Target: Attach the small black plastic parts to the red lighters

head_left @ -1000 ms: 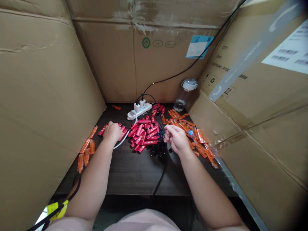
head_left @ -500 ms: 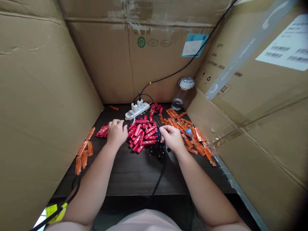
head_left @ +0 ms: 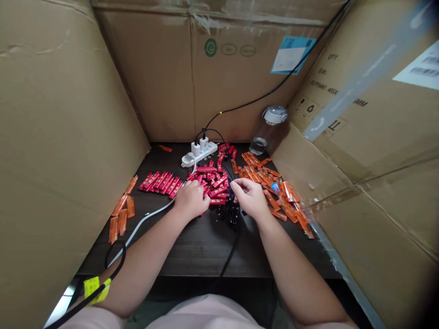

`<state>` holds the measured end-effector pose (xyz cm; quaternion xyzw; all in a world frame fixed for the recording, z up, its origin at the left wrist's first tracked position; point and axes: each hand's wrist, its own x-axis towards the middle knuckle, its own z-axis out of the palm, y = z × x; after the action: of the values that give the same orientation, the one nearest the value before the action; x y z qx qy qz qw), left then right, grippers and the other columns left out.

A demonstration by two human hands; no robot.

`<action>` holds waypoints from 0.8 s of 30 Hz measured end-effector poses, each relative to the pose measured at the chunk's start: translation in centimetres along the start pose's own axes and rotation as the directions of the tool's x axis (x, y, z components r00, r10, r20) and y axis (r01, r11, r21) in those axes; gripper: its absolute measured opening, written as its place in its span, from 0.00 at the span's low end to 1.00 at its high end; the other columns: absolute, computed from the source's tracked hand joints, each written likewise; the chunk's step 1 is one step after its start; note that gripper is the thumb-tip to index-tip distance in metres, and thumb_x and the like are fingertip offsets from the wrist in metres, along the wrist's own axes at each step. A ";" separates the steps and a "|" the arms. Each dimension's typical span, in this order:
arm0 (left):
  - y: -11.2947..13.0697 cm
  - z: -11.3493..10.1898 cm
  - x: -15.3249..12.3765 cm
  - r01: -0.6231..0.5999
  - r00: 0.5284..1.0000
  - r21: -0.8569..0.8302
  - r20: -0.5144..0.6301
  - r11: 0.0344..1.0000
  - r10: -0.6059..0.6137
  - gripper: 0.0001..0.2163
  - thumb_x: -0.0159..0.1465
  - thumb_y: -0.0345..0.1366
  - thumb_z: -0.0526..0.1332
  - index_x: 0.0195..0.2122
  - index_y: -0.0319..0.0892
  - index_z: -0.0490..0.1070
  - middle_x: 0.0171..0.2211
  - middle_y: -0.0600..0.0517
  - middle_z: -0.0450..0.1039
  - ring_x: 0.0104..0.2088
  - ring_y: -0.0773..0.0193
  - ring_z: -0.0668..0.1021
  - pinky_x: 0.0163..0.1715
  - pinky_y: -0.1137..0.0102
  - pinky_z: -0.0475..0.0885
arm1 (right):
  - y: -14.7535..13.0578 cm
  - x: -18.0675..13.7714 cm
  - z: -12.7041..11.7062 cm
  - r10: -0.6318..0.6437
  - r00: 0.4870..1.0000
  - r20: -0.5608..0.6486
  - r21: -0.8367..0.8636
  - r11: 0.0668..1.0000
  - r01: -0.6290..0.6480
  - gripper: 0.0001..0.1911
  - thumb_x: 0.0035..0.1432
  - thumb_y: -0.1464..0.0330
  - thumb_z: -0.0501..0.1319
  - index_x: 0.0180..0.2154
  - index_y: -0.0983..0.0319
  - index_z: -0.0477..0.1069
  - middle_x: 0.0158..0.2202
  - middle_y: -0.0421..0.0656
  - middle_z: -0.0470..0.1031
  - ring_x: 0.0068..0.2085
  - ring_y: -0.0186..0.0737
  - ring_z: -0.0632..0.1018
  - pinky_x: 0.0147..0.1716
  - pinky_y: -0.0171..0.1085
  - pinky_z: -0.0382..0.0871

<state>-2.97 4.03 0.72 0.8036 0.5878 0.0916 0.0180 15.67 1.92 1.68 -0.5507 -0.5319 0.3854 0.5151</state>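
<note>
Head view: left hand (head_left: 192,199) has shifted from the red row (head_left: 160,183) to the red pile (head_left: 219,183) mid-desk (head_left: 192,249), leaving the row uncovered; fingers curled, grip unclear. Right hand (head_left: 252,197): thumb and fingertips pressed together beside black pieces (head_left: 233,214); contents cannot be told.

Red sticks (head_left: 219,182), orange strips (head_left: 272,200).
</note>
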 end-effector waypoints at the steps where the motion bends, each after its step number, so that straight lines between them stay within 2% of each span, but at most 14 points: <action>1: 0.0 0.0 0.0 0.003 1.000 0.006 0.002 1.000 -0.003 0.12 0.60 0.38 0.55 0.35 0.39 0.77 0.39 0.43 0.73 0.44 0.51 0.73 0.38 0.63 0.70 | 0.1 0.1 0.0 -0.005 1.000 0.001 -0.014 1.000 0.005 0.12 0.52 0.59 0.64 0.28 0.61 0.72 0.17 0.38 0.70 0.17 0.35 0.70 0.17 0.34 0.63; 5: -0.7 0.3 0.4 0.049 0.998 -0.046 -0.037 0.998 -0.051 0.11 0.59 0.36 0.55 0.33 0.40 0.76 0.37 0.44 0.73 0.42 0.54 0.74 0.36 0.65 0.70 | 0.3 0.5 -0.5 -0.038 0.999 -0.003 -0.106 0.994 0.037 0.12 0.54 0.59 0.62 0.30 0.62 0.73 0.19 0.39 0.70 0.19 0.35 0.70 0.20 0.35 0.64; 9: -2.0 0.3 0.7 0.066 0.974 -0.255 -0.195 0.965 -0.118 0.09 0.59 0.37 0.56 0.32 0.40 0.74 0.35 0.47 0.73 0.36 0.59 0.75 0.35 0.68 0.68 | 0.6 1.2 -2.2 -0.058 0.998 0.025 -0.302 0.951 0.062 0.13 0.55 0.60 0.59 0.30 0.62 0.73 0.21 0.40 0.72 0.21 0.36 0.71 0.22 0.35 0.63; 11: -2.3 0.3 0.7 0.030 0.953 -0.392 -0.267 0.920 -0.144 0.08 0.59 0.36 0.55 0.32 0.40 0.72 0.33 0.48 0.73 0.33 0.61 0.75 0.33 0.70 0.68 | 0.8 1.4 -3.4 -0.039 0.993 0.111 -0.488 0.869 0.089 0.12 0.56 0.61 0.59 0.28 0.62 0.74 0.22 0.41 0.73 0.24 0.36 0.71 0.24 0.35 0.62; 13: -2.3 0.3 0.6 -0.003 0.941 -0.517 -0.291 0.856 -0.173 0.06 0.59 0.35 0.55 0.32 0.41 0.70 0.29 0.50 0.72 0.29 0.63 0.74 0.31 0.71 0.67 | 1.0 1.6 -4.4 -0.001 0.979 0.206 -0.658 0.740 0.139 0.10 0.56 0.64 0.59 0.29 0.62 0.74 0.24 0.42 0.75 0.26 0.36 0.72 0.27 0.34 0.61; 16: -1.9 0.4 0.4 -0.027 0.938 -0.628 -0.284 0.778 -0.197 0.03 0.60 0.34 0.55 0.30 0.42 0.66 0.21 0.55 0.67 0.22 0.67 0.69 0.25 0.72 0.62 | 1.1 1.6 -5.2 0.085 0.956 0.280 -0.781 0.599 0.176 0.07 0.56 0.67 0.59 0.32 0.62 0.75 0.27 0.42 0.76 0.28 0.36 0.73 0.28 0.33 0.60; 19: -1.5 0.5 0.1 -0.068 0.935 -0.685 -0.298 0.726 -0.194 0.04 0.60 0.34 0.55 0.29 0.42 0.64 0.18 0.58 0.63 0.19 0.69 0.66 0.22 0.73 0.60 | 0.8 1.3 -5.3 0.192 0.924 0.331 -0.823 0.538 0.183 0.07 0.55 0.67 0.59 0.32 0.62 0.75 0.28 0.43 0.77 0.29 0.36 0.73 0.27 0.33 0.59; 24: -1.4 0.3 -0.2 -0.130 0.926 -0.731 -0.331 0.669 -0.181 0.07 0.63 0.40 0.56 0.33 0.42 0.66 0.18 0.58 0.63 0.20 0.69 0.67 0.23 0.74 0.61 | 0.0 1.0 -5.2 0.309 0.879 0.364 -0.861 0.472 0.190 0.05 0.53 0.70 0.59 0.30 0.62 0.74 0.29 0.43 0.77 0.29 0.36 0.73 0.28 0.33 0.60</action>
<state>-4.24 4.31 0.22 0.6845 0.5027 0.4746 0.2312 20.87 2.06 2.68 -0.6422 -0.7407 0.1972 -0.0019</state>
